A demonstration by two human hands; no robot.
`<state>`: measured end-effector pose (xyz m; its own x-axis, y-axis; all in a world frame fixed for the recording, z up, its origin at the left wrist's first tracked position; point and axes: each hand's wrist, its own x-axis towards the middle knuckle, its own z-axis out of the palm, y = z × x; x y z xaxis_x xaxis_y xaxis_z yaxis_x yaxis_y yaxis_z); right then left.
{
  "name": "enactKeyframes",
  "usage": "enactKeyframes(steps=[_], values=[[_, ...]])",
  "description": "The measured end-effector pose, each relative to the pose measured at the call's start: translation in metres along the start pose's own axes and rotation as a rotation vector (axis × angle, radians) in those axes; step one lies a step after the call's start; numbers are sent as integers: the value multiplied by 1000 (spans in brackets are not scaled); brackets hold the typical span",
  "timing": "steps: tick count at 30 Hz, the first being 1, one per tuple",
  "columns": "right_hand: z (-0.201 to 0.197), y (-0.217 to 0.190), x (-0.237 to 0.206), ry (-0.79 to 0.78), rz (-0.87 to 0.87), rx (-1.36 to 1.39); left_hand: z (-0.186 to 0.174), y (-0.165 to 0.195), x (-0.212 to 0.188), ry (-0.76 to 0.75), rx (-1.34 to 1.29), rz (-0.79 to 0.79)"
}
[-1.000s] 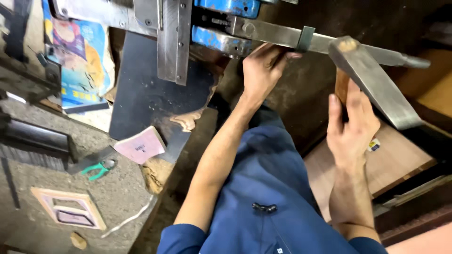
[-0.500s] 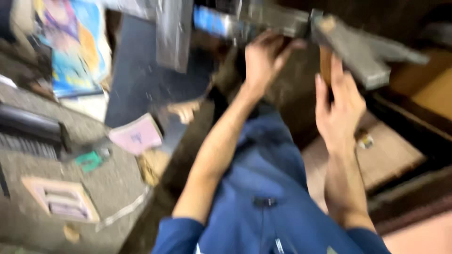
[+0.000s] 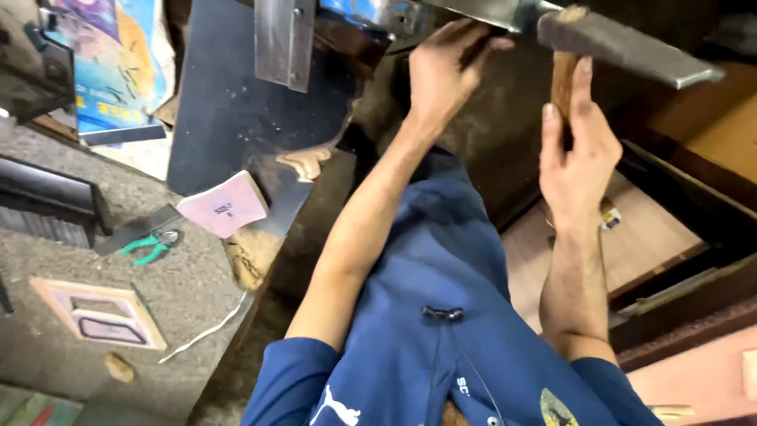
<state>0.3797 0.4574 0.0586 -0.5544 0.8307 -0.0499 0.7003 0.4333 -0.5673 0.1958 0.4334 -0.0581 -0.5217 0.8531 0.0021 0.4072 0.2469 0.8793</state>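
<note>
Cluttered workshop floor (image 3: 197, 300), dark metal frame overhead. Right hand (image 3: 579, 154) fingers wrapped on wooden handle (image 3: 564, 83) just under angled steel bar (image 3: 623, 47). Left hand (image 3: 441, 75) gripping frame left of bar. Looks heavy, rigid; best held at handle. Green pliers (image 3: 146, 246) well left.

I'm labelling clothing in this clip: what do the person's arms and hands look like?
Both forearms are bare, as are the left hand and right hand: no gloves, no visible watch or rings. Short blue sleeves end near the elbows, part of a blue shirt with small pale emblems.
</note>
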Motion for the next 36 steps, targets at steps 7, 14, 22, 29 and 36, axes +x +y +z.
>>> enactKeyframes(steps=[7,14,22,29,36], values=[[7,2,20,28,-16,69,3,-4,-2,45,4,36],[-25,12,-31,89,232,609,-9,4,2,-25,-202,36],[-16,-32,-46,-68,155,754,-111,22,-72,-99,-1120,-61],[43,-86,-20,-601,62,617,-221,38,-122,335,-1499,-7],[126,-164,8,-1098,27,367,-348,110,-227,641,-1113,149]])
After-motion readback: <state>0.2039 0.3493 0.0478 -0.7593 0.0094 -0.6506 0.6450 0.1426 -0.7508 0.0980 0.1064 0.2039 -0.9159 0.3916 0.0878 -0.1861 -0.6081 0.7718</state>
